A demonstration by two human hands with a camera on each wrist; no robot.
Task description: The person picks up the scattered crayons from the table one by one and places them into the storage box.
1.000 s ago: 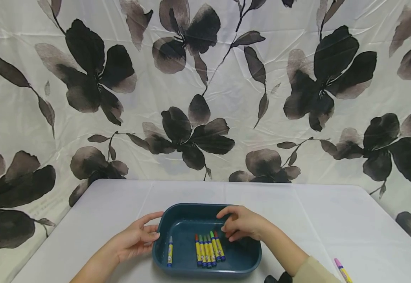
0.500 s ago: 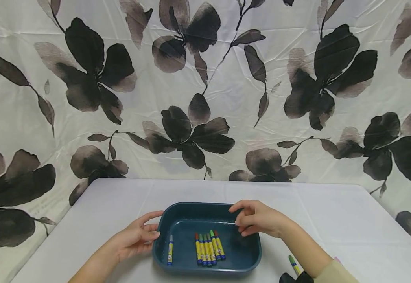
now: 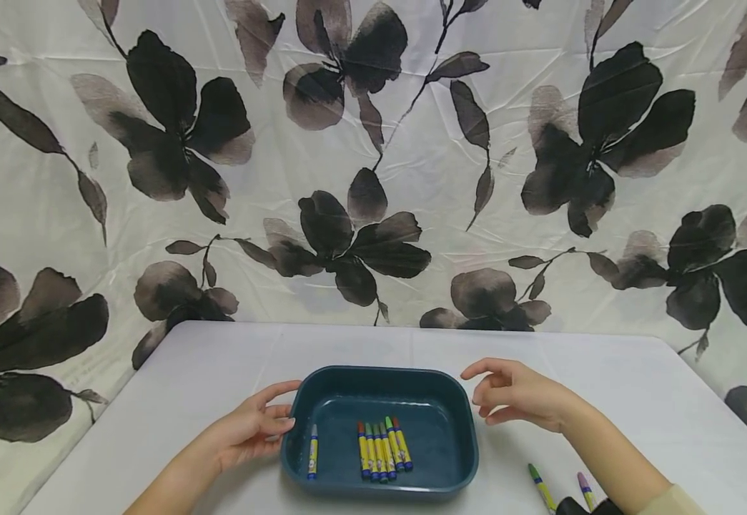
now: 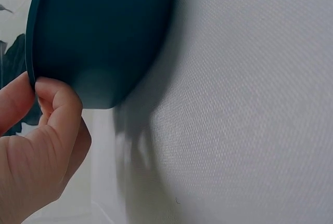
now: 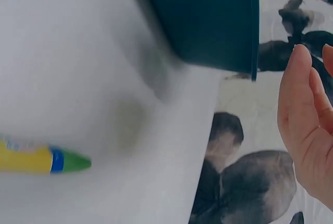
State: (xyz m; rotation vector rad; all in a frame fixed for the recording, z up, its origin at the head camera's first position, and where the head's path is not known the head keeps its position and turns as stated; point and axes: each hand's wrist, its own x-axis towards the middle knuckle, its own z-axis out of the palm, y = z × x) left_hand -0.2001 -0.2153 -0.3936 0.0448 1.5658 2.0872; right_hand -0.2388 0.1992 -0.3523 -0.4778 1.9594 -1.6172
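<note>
A dark teal plastic tray [image 3: 437, 443] stands on the table. My left hand [image 3: 254, 429] pinches its left rim between thumb and fingers; the left wrist view shows the grip on the rim. Several crayons [image 3: 382, 450] with yellow wrappers lie side by side in the tray, red, green and brown among their tips. One grey-tipped crayon [image 3: 312, 452] lies apart near the tray's left wall. My right hand [image 3: 521, 393] hovers just right of the tray, fingers loosely bent and holding nothing.
On the table at the right lie a green crayon [image 3: 542, 488] and a pink-purple crayon [image 3: 585, 489], beside a black object [image 3: 569, 506] at the right wrist. Behind the white table [image 3: 231, 350] hangs a floral cloth [image 3: 373, 143].
My right hand has moved right, from over the tray to beside it. The green crayon on the table has come into view. My left hand keeps its hold on the rim.
</note>
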